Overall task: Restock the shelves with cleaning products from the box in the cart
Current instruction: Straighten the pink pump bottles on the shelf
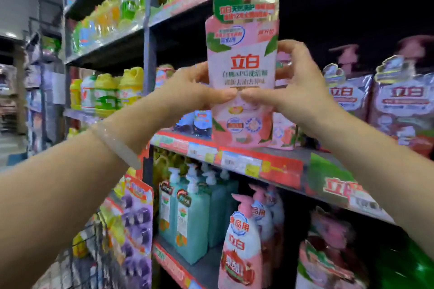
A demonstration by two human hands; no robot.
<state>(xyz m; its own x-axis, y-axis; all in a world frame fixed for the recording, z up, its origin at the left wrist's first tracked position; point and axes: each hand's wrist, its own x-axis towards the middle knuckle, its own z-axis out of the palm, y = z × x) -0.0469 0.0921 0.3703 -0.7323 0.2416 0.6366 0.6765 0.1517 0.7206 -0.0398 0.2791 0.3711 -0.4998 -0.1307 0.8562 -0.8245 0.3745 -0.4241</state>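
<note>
Store aisle, metal shelving. Left hand (187, 91) and right hand (298, 91): both grips pinch pink pump bottle (243, 73), upright at front edge of middle shelf (281, 166). Teal bottles (187, 216) below.

Behind the tall pink pump bottle with a red-lettered label (242, 73), the fingers of the left hand (187, 91) and right hand (298, 91) are hidden. Small label print is blurred. The black wire cart (94, 248) is cut off at the bottom edge.
</note>
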